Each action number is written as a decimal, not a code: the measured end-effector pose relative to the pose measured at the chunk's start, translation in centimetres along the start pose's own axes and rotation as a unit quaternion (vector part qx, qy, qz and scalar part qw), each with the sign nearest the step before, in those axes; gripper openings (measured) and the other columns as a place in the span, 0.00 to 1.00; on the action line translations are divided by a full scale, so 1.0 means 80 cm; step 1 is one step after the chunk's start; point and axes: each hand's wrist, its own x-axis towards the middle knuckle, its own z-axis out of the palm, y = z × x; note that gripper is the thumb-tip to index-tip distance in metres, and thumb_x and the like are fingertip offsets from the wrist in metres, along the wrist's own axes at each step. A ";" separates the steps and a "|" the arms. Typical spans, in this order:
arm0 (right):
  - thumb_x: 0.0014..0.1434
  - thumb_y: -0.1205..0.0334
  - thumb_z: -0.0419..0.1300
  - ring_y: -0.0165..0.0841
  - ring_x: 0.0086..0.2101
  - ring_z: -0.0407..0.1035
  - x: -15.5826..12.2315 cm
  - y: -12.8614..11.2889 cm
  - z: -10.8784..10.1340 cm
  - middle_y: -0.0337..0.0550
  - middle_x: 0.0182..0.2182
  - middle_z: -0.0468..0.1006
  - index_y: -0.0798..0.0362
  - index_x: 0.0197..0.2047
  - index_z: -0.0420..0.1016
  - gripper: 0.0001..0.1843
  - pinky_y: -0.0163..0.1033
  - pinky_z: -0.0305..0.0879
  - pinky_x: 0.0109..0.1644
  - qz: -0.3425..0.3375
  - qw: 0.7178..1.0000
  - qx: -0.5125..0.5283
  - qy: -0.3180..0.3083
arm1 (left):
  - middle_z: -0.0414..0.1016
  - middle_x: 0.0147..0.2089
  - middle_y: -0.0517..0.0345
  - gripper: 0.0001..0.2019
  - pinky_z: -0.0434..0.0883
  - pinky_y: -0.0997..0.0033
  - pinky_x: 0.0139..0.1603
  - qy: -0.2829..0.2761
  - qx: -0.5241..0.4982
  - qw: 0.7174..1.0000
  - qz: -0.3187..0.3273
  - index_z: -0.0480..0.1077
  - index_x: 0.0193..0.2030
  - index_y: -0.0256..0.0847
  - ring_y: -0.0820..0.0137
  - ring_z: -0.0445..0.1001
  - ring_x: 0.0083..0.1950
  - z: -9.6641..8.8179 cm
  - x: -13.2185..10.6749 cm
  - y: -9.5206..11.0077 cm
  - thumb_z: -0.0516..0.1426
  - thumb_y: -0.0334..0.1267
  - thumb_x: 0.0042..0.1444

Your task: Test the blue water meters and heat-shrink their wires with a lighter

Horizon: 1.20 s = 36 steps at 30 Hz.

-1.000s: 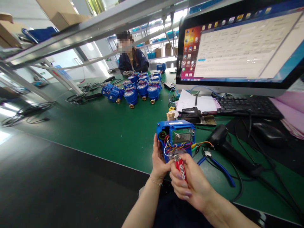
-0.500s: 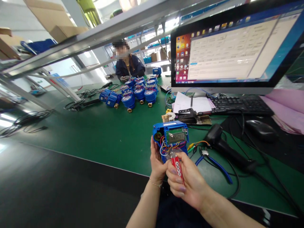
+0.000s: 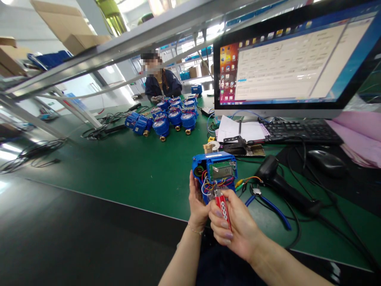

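Observation:
My left hand point(image 3: 198, 204) holds an opened blue water meter point(image 3: 199, 159) from its left side, fingers along the casing and thumb low near the front. Its cover is off, baring a small LCD display point(image 3: 222, 171), a green circuit board and loose coloured wires. A brass pipe end point(image 3: 207, 148) sticks out at the back. My right hand point(image 3: 230, 222) is closed around a red, lighter-shaped stick point(image 3: 222, 208) with pale rings on its side. The stick's metal end rests at or just over the meter's lower front; contact is hard to make out.
Blue-handled cutters point(image 3: 274, 212) and a black barcode scanner point(image 3: 285, 190) lie to the right, among cables. Behind are a monitor point(image 3: 282, 67), keyboard point(image 3: 300, 132) and mouse point(image 3: 327, 163). Several blue meters point(image 3: 161, 125) stand farther back, near a seated person point(image 3: 163, 83). A metal shelf point(image 3: 125, 47) crosses overhead.
The meter's display has switched from a long row of digits to a short reading at its right side. Both hands keep nearly the same place and grip.

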 end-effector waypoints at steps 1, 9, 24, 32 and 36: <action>0.64 0.49 0.28 0.24 0.08 0.40 0.000 0.000 0.000 0.36 0.08 0.48 0.55 0.12 0.61 0.38 0.28 0.38 0.10 0.000 1.000 0.001 0.000 | 0.64 0.61 0.51 0.52 0.65 0.66 0.58 -0.001 0.000 1.000 0.001 0.43 0.66 0.46 0.61 0.66 0.58 0.000 0.000 0.000 0.66 0.45 0.35; 0.64 0.49 0.28 0.24 0.08 0.40 0.001 0.001 -0.003 0.36 0.08 0.48 0.55 0.13 0.61 0.38 0.28 0.38 0.10 0.001 1.000 0.008 -0.005 | 0.62 0.62 0.49 0.52 0.63 0.64 0.60 -0.011 -0.008 1.000 0.014 0.42 0.66 0.45 0.60 0.65 0.60 -0.001 0.001 -0.003 0.66 0.44 0.36; 0.64 0.49 0.26 0.25 0.08 0.42 0.000 0.009 -0.008 0.36 0.08 0.49 0.55 0.13 0.62 0.39 0.28 0.40 0.09 0.014 1.000 -0.005 -0.026 | 0.60 0.63 0.48 0.52 0.61 0.62 0.61 -0.010 -0.013 1.000 0.002 0.42 0.66 0.47 0.59 0.63 0.61 -0.002 0.001 -0.007 0.66 0.46 0.36; 0.65 0.48 0.26 0.25 0.08 0.41 0.002 0.011 -0.010 0.36 0.08 0.49 0.55 0.13 0.61 0.39 0.28 0.40 0.09 0.016 0.999 -0.009 -0.033 | 0.59 0.63 0.46 0.57 0.60 0.62 0.62 -0.006 -0.010 1.000 -0.013 0.37 0.67 0.45 0.57 0.62 0.62 -0.001 0.002 -0.005 0.66 0.47 0.34; 0.65 0.48 0.26 0.25 0.08 0.41 0.003 0.012 -0.012 0.36 0.08 0.49 0.54 0.13 0.60 0.39 0.28 0.39 0.09 0.020 0.999 -0.006 -0.031 | 0.60 0.63 0.47 0.54 0.61 0.63 0.61 0.001 -0.022 1.000 -0.013 0.40 0.67 0.45 0.59 0.62 0.62 0.002 0.002 -0.002 0.66 0.48 0.35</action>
